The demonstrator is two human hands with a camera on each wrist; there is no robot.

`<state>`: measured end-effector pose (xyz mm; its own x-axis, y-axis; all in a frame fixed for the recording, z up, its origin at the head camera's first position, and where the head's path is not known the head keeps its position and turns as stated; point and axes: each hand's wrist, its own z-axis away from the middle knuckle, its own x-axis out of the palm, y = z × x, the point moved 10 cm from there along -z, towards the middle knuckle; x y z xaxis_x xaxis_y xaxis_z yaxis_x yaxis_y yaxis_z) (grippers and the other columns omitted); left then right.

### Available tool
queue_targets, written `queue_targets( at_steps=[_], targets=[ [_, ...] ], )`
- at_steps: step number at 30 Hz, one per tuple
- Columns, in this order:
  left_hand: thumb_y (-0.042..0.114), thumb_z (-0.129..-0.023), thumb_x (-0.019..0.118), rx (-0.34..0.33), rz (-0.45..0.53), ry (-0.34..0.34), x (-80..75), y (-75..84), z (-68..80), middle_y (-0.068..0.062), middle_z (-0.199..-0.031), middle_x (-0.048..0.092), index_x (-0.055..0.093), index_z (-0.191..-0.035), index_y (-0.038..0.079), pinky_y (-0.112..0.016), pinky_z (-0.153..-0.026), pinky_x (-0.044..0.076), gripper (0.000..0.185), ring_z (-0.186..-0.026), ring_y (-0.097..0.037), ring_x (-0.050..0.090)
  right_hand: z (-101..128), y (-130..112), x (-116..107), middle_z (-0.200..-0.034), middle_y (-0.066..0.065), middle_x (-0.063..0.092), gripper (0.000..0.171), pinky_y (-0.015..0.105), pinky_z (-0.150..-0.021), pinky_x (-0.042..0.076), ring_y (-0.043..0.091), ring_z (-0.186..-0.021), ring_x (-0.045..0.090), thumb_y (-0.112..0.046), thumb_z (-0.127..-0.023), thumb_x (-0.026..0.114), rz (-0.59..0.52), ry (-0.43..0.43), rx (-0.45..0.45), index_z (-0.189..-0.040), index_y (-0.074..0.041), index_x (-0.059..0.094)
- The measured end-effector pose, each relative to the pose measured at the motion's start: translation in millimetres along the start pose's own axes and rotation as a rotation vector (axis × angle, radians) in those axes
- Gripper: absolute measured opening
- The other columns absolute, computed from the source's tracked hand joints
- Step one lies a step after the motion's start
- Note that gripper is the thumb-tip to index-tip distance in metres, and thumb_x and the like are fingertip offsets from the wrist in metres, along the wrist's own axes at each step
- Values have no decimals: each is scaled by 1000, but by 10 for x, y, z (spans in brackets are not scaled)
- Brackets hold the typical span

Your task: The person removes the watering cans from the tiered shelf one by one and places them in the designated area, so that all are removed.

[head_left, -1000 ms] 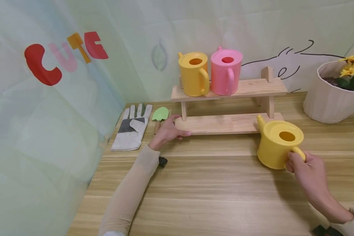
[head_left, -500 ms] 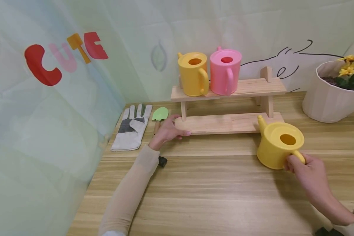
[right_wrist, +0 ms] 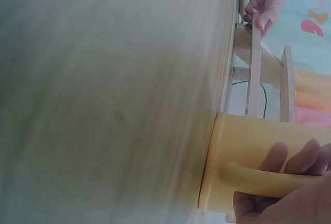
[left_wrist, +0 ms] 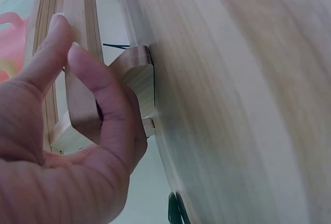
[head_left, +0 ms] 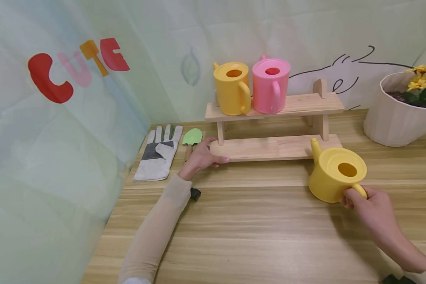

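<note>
Yellow can (head_left: 322, 177) off rack (head_left: 266, 148), your right hand (head_left: 374, 205) gripping handle (head_left: 360, 191); left hand (head_left: 201, 156) pinching left edge; pink can (head_left: 264, 90), yellow twin (head_left: 229, 94) already aboard.

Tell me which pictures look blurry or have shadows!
Head view: mostly clear, a soft shadow on the table near the front yellow watering can; left wrist view: the table's wood lines look smeary; right wrist view: hazy, with the table grain blurred.
</note>
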<state>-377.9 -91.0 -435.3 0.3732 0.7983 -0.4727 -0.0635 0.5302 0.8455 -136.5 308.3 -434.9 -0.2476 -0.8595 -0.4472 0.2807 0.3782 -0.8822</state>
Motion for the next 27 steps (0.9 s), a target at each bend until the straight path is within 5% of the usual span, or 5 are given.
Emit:
queue_targets(
  at_steps=[5, 9, 18, 27],
  targets=[
    [9, -84, 96, 4, 9, -1, 2, 0, 1, -31, -144, 58, 33, -168, 4, -19, -59, 62, 106, -71, -14, 67, 5, 5, -35, -65, -21, 63, 29, 24, -56, 41, 0, -67, 50, -21, -105, 68, 60, 13, 1, -76, -23, 73],
    [10, -84, 96, 1, 8, -2, 6, -6, 3, -31, -144, 58, 33, -168, 4, -19, -60, 62, 105, -75, -14, 68, 35, -15, -77, -67, -15, 55, 18, 30, -52, 38, 5, -65, 43, -27, -103, 74, 129, 40, -17, -88, -19, 73],
    [9, -84, 96, 3, 11, 2, 2, -2, 6, -30, -144, 58, 33, -168, 3, -19, -60, 62, 106, -78, -16, 68, 96, -39, -123, -85, -19, 55, 39, 21, -58, 45, -1, -74, 49, -31, -103, 78, 149, 76, -29, -116, -2, 58],
    [10, -84, 97, 5, 11, 1, 0, 1, -2, -30, -140, 60, 33, -168, 4, -19, -59, 62, 106, -72, -13, 67, 104, -112, -214, -122, 10, 52, 55, 4, -72, 44, -10, -90, 48, -32, -101, 80, 119, 107, -89, -129, -2, 45]
  ],
)
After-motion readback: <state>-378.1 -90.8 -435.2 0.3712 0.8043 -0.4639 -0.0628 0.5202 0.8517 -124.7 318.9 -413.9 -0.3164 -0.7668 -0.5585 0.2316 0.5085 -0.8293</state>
